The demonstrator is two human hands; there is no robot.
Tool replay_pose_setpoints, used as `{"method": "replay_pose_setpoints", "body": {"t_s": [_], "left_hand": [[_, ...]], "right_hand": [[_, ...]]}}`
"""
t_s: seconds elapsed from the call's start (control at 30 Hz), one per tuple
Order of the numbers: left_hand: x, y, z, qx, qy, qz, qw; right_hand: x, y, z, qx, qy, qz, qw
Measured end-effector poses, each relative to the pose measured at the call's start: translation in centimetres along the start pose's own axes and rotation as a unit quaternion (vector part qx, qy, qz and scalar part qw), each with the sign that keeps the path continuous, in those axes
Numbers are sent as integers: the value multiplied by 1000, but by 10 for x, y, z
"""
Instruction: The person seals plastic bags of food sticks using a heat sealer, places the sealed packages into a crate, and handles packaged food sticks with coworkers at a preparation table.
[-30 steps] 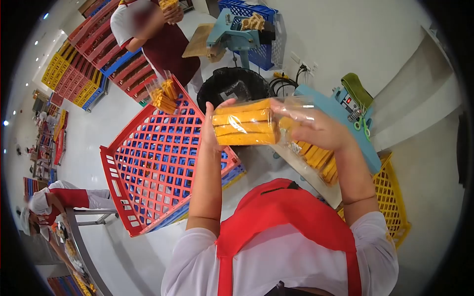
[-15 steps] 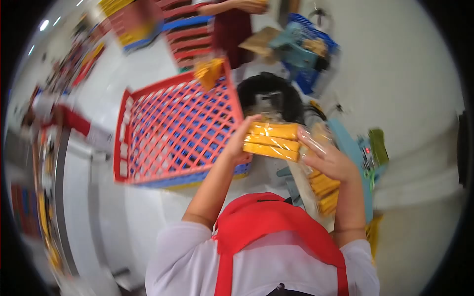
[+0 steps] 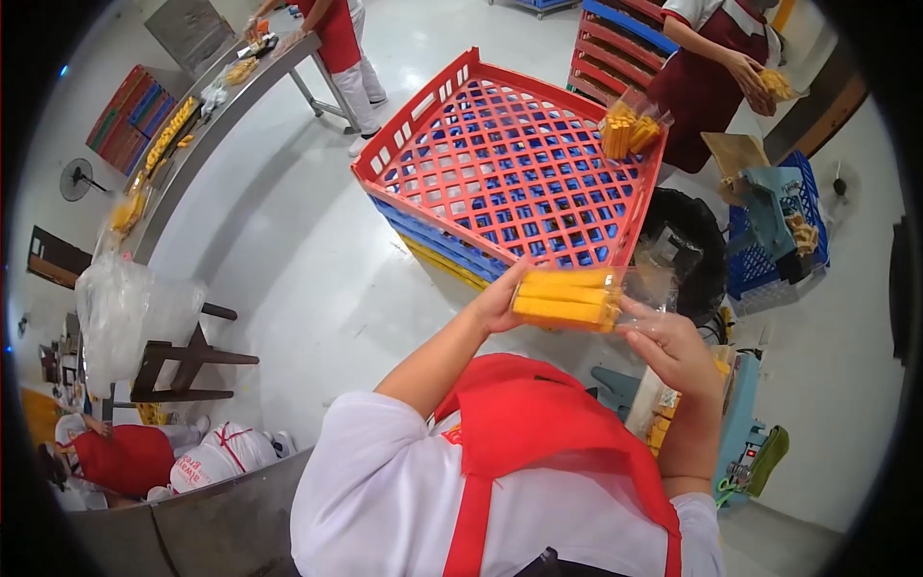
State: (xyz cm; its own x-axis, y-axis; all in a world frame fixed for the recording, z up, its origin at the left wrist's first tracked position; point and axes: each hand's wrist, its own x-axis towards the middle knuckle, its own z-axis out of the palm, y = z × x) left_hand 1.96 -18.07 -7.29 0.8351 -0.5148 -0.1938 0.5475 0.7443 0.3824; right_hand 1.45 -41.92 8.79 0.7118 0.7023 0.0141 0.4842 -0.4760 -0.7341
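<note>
Between my hands is a clear plastic pack of yellow sticks [image 3: 565, 298], held level in front of my apron. My left hand [image 3: 500, 300] is closed around the pack's left end. My right hand [image 3: 671, 348] pinches the loose clear plastic at the other end. Just beyond the pack stands a red lattice crate [image 3: 452, 202], stacked on blue and yellow crates. Packs of yellow sticks [image 3: 630, 130] lie in its far right corner. Near my right forearm, more yellow sticks [image 3: 661, 418] sit partly hidden beside a light blue machine [image 3: 735, 418].
A black-lined bin [image 3: 707, 255] stands right of the crates. Behind it are another light blue machine [image 3: 774, 207] and a blue basket [image 3: 812, 240]. A co-worker [image 3: 697, 96] holds yellow pieces at upper right. A long metal table [image 3: 216, 115] and a brown stool [image 3: 187, 361] are at left.
The view has swung left, so the crate and co-worker appear farther right and the picture is sharper. Both hands still hold the pack, now with its clear plastic end extending rightward.
</note>
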Motion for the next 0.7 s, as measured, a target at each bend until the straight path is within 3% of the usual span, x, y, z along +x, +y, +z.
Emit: {"method": "replay_pose_setpoints", "body": {"t_s": [0.03,0.1,0.17,0.2,0.27,0.33,0.5,0.6,0.63,0.67,0.7], "left_hand": [[-8,-4,-20,60,-6,13,998],[-44,-11,-80,132,195,-53,970],[-95,-27,-164,145,437,-114,880],[-131,-38,-211,287,480,-169,812],[-183,-45,-263,498,491,-312,643],[-217,-46,-281,569,459,-412,544],[-167,-27,-287,690,303,-435,492],[-63,-5,-240,811,127,-282,497],[-25,1,-198,782,108,-169,591],[11,-1,-104,628,90,-17,772],[44,1,-48,495,71,16,866]], "right_hand": [[4,-2,0,22,-3,-11,1000],[1,0,-2,36,16,-21,999],[-8,13,3,13,19,-35,999],[-13,13,-1,8,42,-26,999],[-22,10,-9,5,-11,12,1000],[-36,11,-14,-36,4,28,999],[-57,19,-24,16,131,95,987],[-52,39,-30,128,191,150,962],[-52,40,-34,150,228,122,954],[-51,40,-38,172,264,97,944],[-51,43,-40,280,276,124,911]]}}
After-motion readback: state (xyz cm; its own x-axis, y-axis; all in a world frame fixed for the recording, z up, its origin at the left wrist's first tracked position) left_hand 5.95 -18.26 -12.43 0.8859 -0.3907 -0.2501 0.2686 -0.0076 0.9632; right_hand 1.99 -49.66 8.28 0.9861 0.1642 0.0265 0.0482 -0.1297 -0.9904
